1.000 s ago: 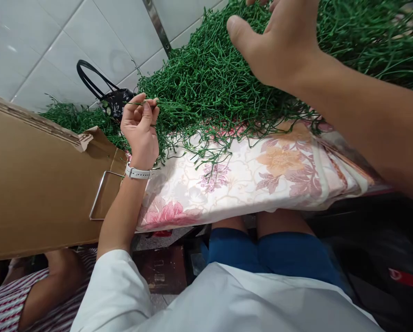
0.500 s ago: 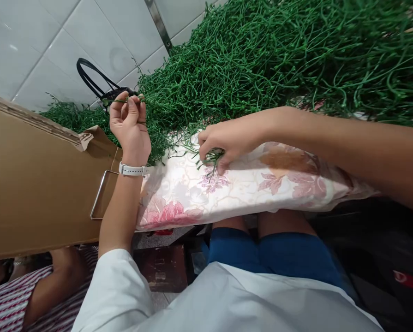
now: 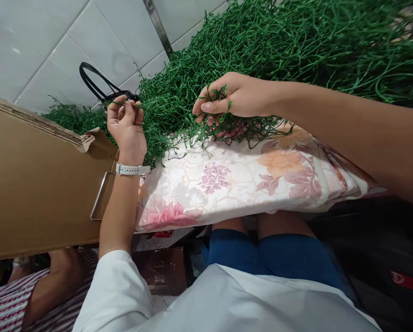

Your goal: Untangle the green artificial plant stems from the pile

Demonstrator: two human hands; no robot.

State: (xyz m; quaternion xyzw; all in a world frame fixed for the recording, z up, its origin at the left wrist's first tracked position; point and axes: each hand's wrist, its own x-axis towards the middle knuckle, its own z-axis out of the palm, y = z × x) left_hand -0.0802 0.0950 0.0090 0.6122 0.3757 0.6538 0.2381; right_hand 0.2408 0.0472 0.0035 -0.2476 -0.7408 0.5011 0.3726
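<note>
A large heap of thin green stems with small bud-like tips [image 3: 248,50] spreads along the back of a floral cloth-covered surface [image 3: 178,189]. At the heap's left part, my left hand [image 3: 126,124] is raised palm up, thumb and fingers pinched on a thin green stem. My right hand [image 3: 227,99] is over the heap's front edge, its fingers curled round several green stems that poke out between thumb and fingers. More loose stems hang below it over the cloth.
A cardboard box [image 3: 47,184] with a torn flap and a metal wire handle [image 3: 101,196] stands at the left. Behind my left hand is a black bag with looped handles [image 3: 92,76]. A white tiled wall [image 3: 98,37] rises behind. A person in a striped top [image 3: 57,286] sits lower left.
My right hand has lifted from the cloth and moved back and up to the heap's front edge, fingers now among the stems there. My left hand has barely shifted.
</note>
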